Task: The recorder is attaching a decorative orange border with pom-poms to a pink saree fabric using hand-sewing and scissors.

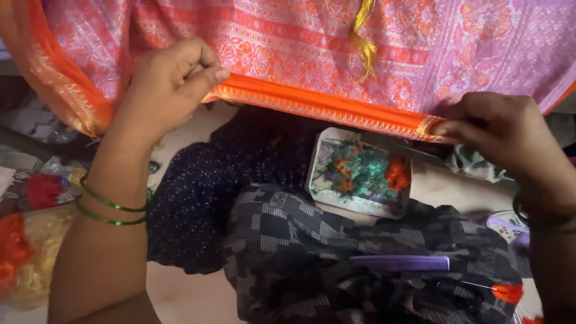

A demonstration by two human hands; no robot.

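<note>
A pink and orange patterned cloth [312, 42] hangs across the top of the head view, with a bright orange border [324, 99] along its lower edge. My left hand [165, 84] pinches that border at its left end. My right hand [501, 129] pinches the border at its right end, so the edge is stretched between the two. Green bangles sit on my left wrist. A strand of yellow thread [363, 36] dangles over the cloth near the top middle.
Below the cloth lies a small white tray [321, 180] holding green, orange and purple thread scraps. A purple comb [402, 263] rests on dark patterned fabric [288, 234] over my lap. Red and yellow thread bundles [27, 240] lie at the left.
</note>
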